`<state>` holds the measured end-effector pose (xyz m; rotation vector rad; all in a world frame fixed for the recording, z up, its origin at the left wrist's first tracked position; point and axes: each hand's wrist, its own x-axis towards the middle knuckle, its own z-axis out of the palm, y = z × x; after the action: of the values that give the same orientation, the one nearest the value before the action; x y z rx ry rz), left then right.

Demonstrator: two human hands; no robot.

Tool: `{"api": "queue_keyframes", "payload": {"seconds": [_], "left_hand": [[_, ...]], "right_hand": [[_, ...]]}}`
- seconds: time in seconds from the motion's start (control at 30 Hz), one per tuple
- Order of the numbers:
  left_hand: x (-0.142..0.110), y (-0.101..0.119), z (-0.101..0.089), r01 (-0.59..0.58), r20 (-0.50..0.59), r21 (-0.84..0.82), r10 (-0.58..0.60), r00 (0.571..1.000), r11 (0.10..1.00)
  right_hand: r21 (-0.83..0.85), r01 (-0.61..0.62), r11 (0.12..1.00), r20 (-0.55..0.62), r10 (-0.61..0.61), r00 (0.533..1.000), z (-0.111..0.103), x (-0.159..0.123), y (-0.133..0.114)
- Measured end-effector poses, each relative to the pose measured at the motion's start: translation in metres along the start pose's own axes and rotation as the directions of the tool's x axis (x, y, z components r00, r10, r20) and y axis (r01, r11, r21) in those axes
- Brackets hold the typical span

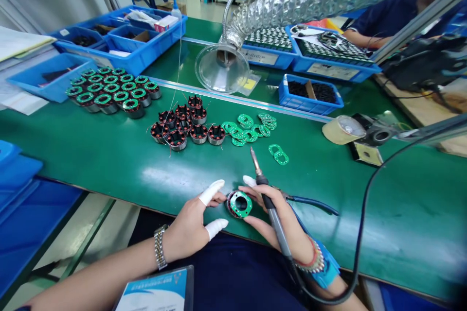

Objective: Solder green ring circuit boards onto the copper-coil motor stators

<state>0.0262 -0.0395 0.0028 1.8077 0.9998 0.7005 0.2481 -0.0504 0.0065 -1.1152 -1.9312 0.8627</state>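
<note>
A small round motor stator with a green ring board on top (239, 204) rests at the near edge of the green bench (109, 155). My left hand (195, 223), white cots on thumb and forefinger, pinches its left side. My right hand (272, 218) touches its right side with the fingertips while gripping a soldering iron (268, 201), tip pointing up and away from me. Its cable (365, 214) loops off to the right. Blue-handled pliers (314, 202) lie just behind my right hand.
Bare copper-wound stators (186, 124) cluster mid-bench, loose green ring boards (251, 129) to their right, finished stators with boards (113, 90) at left. Blue bins (138, 48) stand behind. A fume-extraction hood (222, 65), tape roll (343, 129) and iron stand (377, 136) sit beyond. Another person's arm (368, 36) is at far right.
</note>
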Motion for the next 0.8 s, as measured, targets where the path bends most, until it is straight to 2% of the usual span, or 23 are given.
{"api": "queue_keyframes", "payload": {"seconds": [0.13,0.33,0.43,0.5,0.53,0.57,0.6,0.63,0.7,0.77,0.8], "left_hand": [[0.011,0.005,0.004,-0.055,0.040,0.180,0.049,0.998,0.982],[0.028,0.011,0.009,-0.106,0.053,0.330,0.094,0.994,0.938],[0.018,0.004,-0.007,-0.055,-0.020,0.381,0.068,0.998,0.923],[0.003,-0.007,-0.028,0.050,-0.145,0.413,0.011,0.989,0.909],[-0.005,-0.013,-0.043,0.134,-0.242,0.435,-0.028,0.970,0.890],[-0.012,-0.020,-0.059,0.241,-0.364,0.458,-0.067,0.929,0.856],[-0.017,-0.027,-0.077,0.359,-0.481,0.467,-0.108,0.870,0.808],[-0.021,-0.034,-0.096,0.474,-0.594,0.450,-0.143,0.792,0.757],[-0.020,-0.048,-0.137,0.630,-0.712,0.400,-0.207,0.671,0.666],[-0.010,-0.060,-0.176,0.716,-0.785,0.368,-0.215,0.582,0.593],[-0.003,-0.065,-0.193,0.732,-0.809,0.359,-0.197,0.553,0.580]], "right_hand": [[0.044,-0.012,0.999,-0.011,0.012,1.000,0.000,-0.002,0.005],[0.038,-0.009,0.999,-0.029,0.010,1.000,0.003,-0.004,0.007],[-0.027,-0.007,1.000,-0.097,0.005,0.995,0.001,-0.008,0.011],[-0.084,-0.022,0.996,-0.170,0.008,0.985,-0.001,-0.011,0.014],[-0.121,-0.031,0.992,-0.201,0.006,0.980,-0.003,-0.012,0.016],[-0.173,-0.036,0.984,-0.229,-0.005,0.973,-0.005,-0.013,0.018],[-0.244,-0.037,0.969,-0.253,-0.027,0.967,-0.008,-0.014,0.019],[-0.330,-0.031,0.943,-0.269,-0.063,0.961,-0.012,-0.015,0.020],[-0.507,-0.009,0.862,-0.282,-0.156,0.947,-0.020,-0.017,0.022],[-0.614,0.010,0.790,-0.256,-0.211,0.944,-0.028,-0.021,0.026],[-0.637,0.018,0.771,-0.230,-0.212,0.950,-0.032,-0.024,0.029]]}}
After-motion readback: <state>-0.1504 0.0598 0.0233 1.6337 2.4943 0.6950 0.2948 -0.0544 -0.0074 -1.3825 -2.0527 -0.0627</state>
